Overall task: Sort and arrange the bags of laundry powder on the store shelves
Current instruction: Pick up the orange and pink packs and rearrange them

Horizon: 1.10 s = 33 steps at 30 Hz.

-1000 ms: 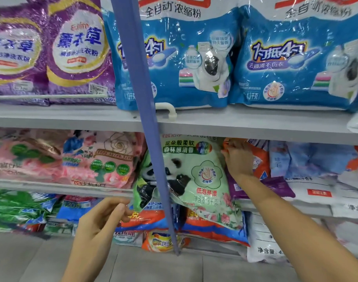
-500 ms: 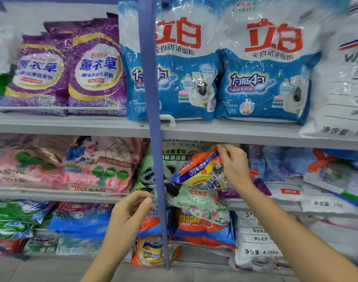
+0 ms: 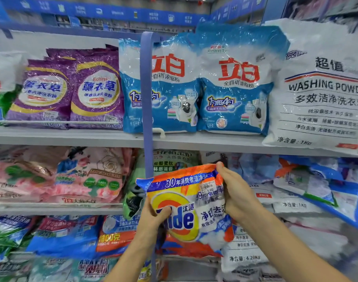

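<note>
- The orange Tide bag [image 3: 186, 202] is held in the air, just in front of the middle shelf [image 3: 56, 206]. Its label faces the person and its long axis is near upright, tipped slightly.
- The right grip [image 3: 235, 192] clasps the bag's upper right corner. The left grip [image 3: 153, 218] grasps its lower left edge, thumb across the logo.
- The bag therefore spans diagonally between both grips.
- The shelf space right of the blue post [image 3: 146, 98] lies nearer the right grip, which likely leads.
</note>
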Each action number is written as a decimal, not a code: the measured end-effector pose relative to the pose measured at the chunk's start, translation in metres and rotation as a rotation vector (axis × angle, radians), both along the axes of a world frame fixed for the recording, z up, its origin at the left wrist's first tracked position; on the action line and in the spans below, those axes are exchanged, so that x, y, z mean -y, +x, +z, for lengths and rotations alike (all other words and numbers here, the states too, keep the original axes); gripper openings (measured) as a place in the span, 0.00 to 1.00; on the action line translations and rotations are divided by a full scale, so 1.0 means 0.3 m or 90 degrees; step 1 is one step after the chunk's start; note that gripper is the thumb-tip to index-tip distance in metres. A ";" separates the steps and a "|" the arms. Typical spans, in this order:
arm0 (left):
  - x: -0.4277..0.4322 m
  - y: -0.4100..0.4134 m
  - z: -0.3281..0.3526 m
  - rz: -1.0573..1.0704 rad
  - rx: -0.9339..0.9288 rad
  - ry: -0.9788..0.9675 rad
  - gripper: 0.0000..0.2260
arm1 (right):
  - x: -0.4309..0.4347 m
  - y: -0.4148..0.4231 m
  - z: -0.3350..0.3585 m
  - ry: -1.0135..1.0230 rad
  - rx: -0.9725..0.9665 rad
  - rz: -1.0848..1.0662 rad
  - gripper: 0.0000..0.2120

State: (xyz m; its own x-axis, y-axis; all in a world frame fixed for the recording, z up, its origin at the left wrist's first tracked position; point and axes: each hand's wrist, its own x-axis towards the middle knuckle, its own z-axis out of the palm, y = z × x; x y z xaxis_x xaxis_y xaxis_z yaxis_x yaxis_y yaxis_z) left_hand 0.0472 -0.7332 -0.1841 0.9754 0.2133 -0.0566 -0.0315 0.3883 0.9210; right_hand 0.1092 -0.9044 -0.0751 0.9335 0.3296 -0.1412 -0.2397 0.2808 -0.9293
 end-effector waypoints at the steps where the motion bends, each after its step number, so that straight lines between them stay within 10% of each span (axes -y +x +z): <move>1: 0.011 -0.003 0.012 0.008 0.010 -0.050 0.43 | 0.012 0.001 0.013 -0.024 0.021 0.005 0.14; 10: 0.014 -0.058 0.216 0.121 0.200 0.316 0.21 | 0.170 0.073 0.128 -0.305 0.277 0.065 0.13; 15: 0.030 -0.062 0.342 0.123 0.242 0.399 0.21 | 0.096 0.034 0.215 -0.527 0.817 -0.002 0.17; 19: 0.045 -0.052 0.429 0.148 0.252 0.476 0.20 | 0.013 0.020 0.220 -0.607 1.008 -0.040 0.26; 25: 0.011 -0.033 0.561 0.120 0.203 0.614 0.25 | 0.009 0.042 0.277 -0.441 0.926 -0.073 0.20; 33: -0.085 -0.044 0.526 -0.252 0.190 0.316 0.37 | -0.022 0.050 0.383 -0.303 0.784 -0.002 0.14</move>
